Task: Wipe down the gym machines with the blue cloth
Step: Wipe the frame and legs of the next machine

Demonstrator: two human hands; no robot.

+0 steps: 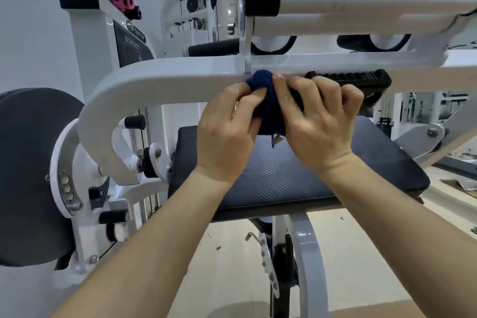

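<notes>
- Two hands on one cloth: the left hand (pixel 227 121) and right hand (pixel 317 121) are both bunched up on the blue cloth (pixel 268 100), fingers curled in and pinching it from either side. Neither hand is spread.
- One cloth only, dark blue, wadded into a ball between the two hands. Its top end pokes out above the fingers and sits against the white bar (pixel 160 80), right where a thin upright plate meets that bar. A loose thread hangs out of the bottom of the wad.
- One black ribbed handle (pixel 361 79) just right of the grip, partly behind the right hand's knuckles. I can't tell if those fingers touch it.
- One dark pad (pixel 284 178) straight below the grip, tilted, with neither hand on it.
- One big round disc (pixel 28 162) well off to the left of the grip and lower down.
- Two foam rollers behind and above the grip, one (pixel 273 44) nearly straight above, the other (pixel 384 42) off to the right.
- One thick white tube with a black end cap (pixel 262 2) higher up still.
- One pink thing (pixel 124 4) far up and left of the grip, too blurry to identify.
- I count four black wheels (pixel 192 4) way above the grip, maybe more; they're tiny back there.
</notes>
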